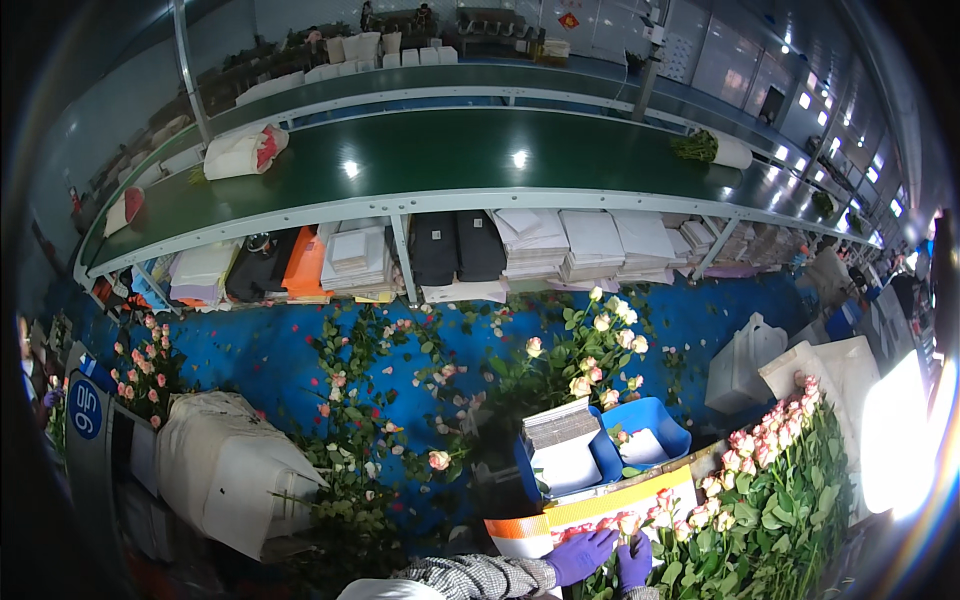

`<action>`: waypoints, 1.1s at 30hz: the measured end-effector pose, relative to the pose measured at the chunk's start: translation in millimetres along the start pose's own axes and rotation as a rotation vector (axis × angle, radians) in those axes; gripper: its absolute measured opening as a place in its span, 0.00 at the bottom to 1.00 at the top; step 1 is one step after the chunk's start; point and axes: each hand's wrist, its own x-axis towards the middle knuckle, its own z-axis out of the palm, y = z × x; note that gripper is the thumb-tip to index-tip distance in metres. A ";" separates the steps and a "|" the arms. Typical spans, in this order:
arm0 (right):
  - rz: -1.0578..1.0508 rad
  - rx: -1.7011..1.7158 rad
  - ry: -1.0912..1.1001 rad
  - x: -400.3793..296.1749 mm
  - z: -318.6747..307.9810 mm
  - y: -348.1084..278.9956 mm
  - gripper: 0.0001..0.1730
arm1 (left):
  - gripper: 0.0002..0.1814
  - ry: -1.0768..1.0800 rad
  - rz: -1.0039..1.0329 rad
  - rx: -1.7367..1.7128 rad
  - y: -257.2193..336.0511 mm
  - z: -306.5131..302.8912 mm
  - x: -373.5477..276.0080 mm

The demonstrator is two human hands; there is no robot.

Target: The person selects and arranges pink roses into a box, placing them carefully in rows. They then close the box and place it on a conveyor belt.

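Observation:
My left hand (pixel 581 556), in a purple glove, reaches in from the left below a checked sleeve. Its fingers lie over a row of pink rose heads (pixel 574 533) on a white wrapping sheet with a yellow and orange edge (pixel 585 512). Beside it, my purple-gloved right hand (pixel 634 562) has its fingers bent around the stem just under a pink-and-cream rose (pixel 628 523). What the left fingertips touch is hidden. To the right of my hands, a large heap of leafy roses (pixel 772 487) covers the work surface.
Beyond the bench edge are blue bins (pixel 646 431) holding cardboard and paper. Cut roses (pixel 600 352) rise behind them. Petals and leaves litter the blue floor (pixel 285 360). A white sack (pixel 232 465) stands left. Across the aisle, a green conveyor belt (pixel 450 150) carries wrapped bouquets (pixel 244 152).

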 end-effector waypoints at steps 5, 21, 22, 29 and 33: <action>0.027 0.094 -0.040 3.1 0.5 19.8 0.21 | 0.26 0.035 -0.018 -0.041 1.3 9.4 -2.5; -0.014 -0.336 -0.182 3.5 -16.0 -11.1 0.32 | 0.29 -0.084 -0.001 -0.158 -3.2 -5.4 0.5; 0.033 -0.328 -0.184 4.8 -15.5 -14.0 0.31 | 0.32 -0.052 -0.031 -0.223 -1.2 -2.4 1.1; 0.035 -0.060 -0.070 2.3 -2.9 -24.0 0.21 | 0.31 -0.087 -0.005 -0.153 -2.5 3.4 1.2; 0.143 0.137 -0.050 4.7 2.4 -25.3 0.21 | 0.32 -0.125 -0.160 -0.205 2.0 1.7 5.7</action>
